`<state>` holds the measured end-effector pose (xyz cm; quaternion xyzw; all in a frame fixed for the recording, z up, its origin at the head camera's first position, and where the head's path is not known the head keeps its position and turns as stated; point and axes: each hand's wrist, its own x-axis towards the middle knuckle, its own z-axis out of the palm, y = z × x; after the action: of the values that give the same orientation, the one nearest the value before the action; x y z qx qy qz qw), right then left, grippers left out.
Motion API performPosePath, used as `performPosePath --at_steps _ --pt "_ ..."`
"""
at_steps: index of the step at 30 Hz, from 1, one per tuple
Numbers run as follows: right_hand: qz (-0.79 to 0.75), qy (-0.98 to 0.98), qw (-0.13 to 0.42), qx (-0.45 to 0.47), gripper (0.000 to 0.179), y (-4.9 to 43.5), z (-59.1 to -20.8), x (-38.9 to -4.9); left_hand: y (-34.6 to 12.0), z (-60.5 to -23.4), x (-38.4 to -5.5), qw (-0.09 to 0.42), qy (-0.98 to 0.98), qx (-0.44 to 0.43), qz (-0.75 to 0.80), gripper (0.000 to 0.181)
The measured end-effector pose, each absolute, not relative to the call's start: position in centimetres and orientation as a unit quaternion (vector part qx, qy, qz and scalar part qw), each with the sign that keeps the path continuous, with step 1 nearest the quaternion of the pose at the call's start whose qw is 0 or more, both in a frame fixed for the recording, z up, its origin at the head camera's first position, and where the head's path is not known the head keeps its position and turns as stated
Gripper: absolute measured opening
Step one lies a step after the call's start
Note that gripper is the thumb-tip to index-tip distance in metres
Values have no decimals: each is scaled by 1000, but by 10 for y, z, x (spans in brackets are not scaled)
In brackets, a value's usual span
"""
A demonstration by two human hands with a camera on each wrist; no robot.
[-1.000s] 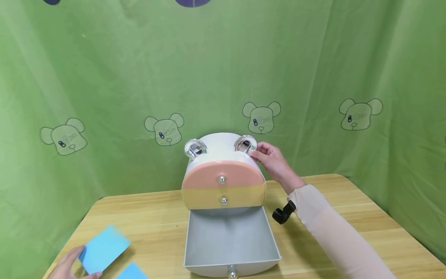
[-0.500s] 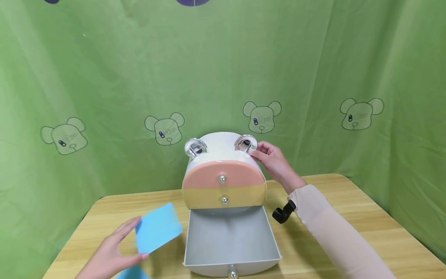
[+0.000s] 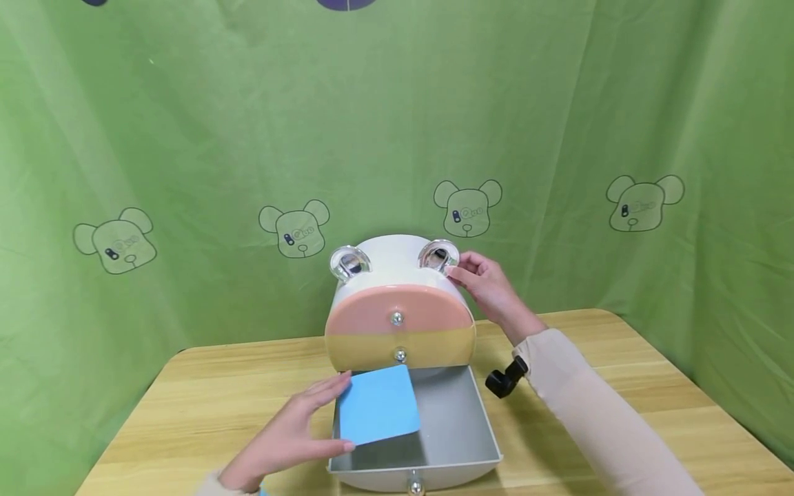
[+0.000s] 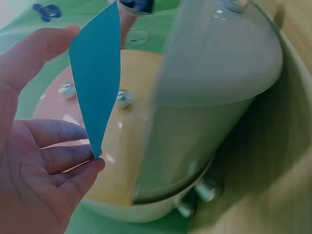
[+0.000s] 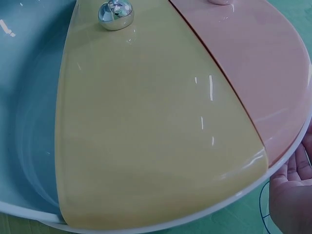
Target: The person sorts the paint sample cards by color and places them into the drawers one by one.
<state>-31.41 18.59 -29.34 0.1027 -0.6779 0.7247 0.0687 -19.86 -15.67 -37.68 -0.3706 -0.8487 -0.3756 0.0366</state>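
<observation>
A blue square card [image 3: 380, 405] is held by its edges between the thumb and fingertips of my left hand [image 3: 288, 434], over the pulled-out grey bottom drawer [image 3: 449, 420]. Seen nearly edge-on in the left wrist view, the card [image 4: 97, 78] looks thin. The drawer belongs to a small rounded drawer box [image 3: 397, 265] with a white top, a pink upper drawer [image 3: 366, 313] and a yellow middle drawer [image 3: 362, 351], both shut. At the box's upper right, my right hand [image 3: 486, 286] grips the side of a silver ring-shaped ear [image 3: 439, 256], its fingers partly behind it.
Another blue piece [image 3: 263, 490] barely shows under the left wrist. The wooden table [image 3: 205, 386] runs back to a green curtain [image 3: 397, 124] printed with bear heads. A round silver knob [image 3: 415, 486] juts from the open drawer's front. A black wrist camera [image 3: 505, 379] hangs below the right sleeve.
My left hand has carried the blue card rightward from the table's left side to above the open drawer. The right hand and the box have stayed in place.
</observation>
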Motion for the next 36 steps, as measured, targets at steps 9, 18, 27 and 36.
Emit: performPosePath --at_steps 9,18,27,36 --pt "725 -678 71 102 13 186 -293 -314 -130 -390 -206 5 -849 -373 -373 83" --pt "728 -675 67 99 14 185 -292 -314 -131 -395 -208 -1 -848 -356 -393 81" --pt "726 -676 69 100 13 185 -291 -316 -166 -398 -188 80 -868 -256 -417 78" --pt "729 -673 72 104 10 187 -290 -317 -225 -403 -159 57 -914 -117 -384 77"
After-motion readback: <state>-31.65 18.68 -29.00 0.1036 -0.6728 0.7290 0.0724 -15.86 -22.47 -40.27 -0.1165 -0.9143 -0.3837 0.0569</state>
